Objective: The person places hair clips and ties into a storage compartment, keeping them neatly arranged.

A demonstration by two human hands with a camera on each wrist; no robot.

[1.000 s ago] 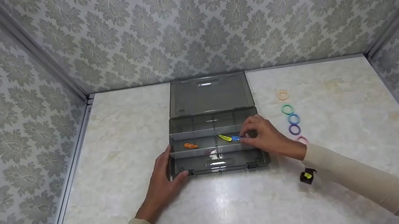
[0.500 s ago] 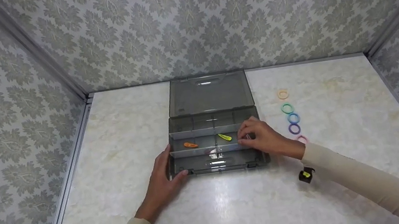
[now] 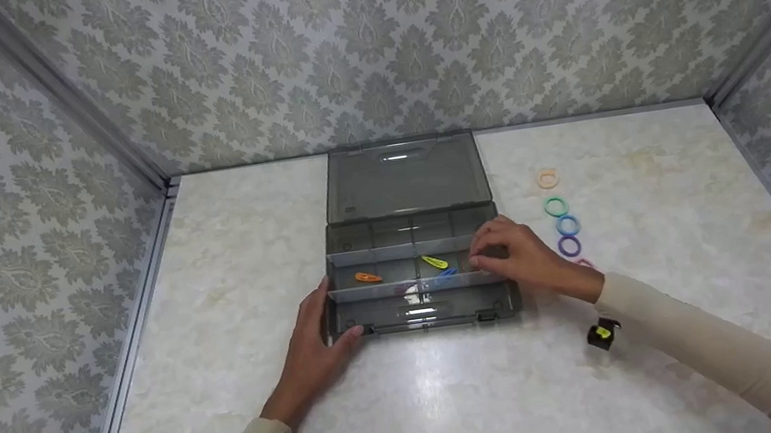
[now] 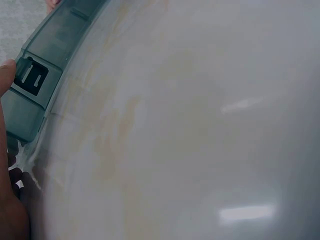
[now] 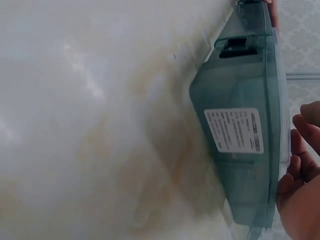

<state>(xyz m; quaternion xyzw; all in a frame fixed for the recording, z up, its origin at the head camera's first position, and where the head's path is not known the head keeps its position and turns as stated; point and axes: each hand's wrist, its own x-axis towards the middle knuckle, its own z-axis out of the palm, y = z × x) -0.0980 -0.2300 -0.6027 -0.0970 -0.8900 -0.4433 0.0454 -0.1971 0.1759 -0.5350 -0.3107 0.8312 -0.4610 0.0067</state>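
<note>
A translucent grey compartment box point(image 3: 468, 306) stands with its lid point(image 3: 406, 176) folded back. In its middle row lie an orange snap hair clip point(image 3: 367, 277), a yellow snap hair clip point(image 3: 435, 262) and a blue snap hair clip point(image 3: 446, 275), the last close to the front divider. My left hand point(image 3: 312, 341) holds the box's front left corner, thumb at the front latch point(image 4: 34, 76) and fingers along the side. Over the right end of the middle row hovers my right hand point(image 3: 521, 254), fingers loosely bent. Nothing shows between its fingertips in the right wrist view.
To the right of the box several hair ties form a column on the marbled table point(image 3: 658, 248): peach point(image 3: 547, 179), green point(image 3: 555, 207), blue point(image 3: 568, 225), purple point(image 3: 569, 247) and pink point(image 3: 584, 263). Patterned walls point(image 3: 371, 47) enclose the table at the back and sides.
The right hand has let go of the blue hair clip, which lies by the front divider, and has drawn slightly right. My left hand stays at the box's corner.
</note>
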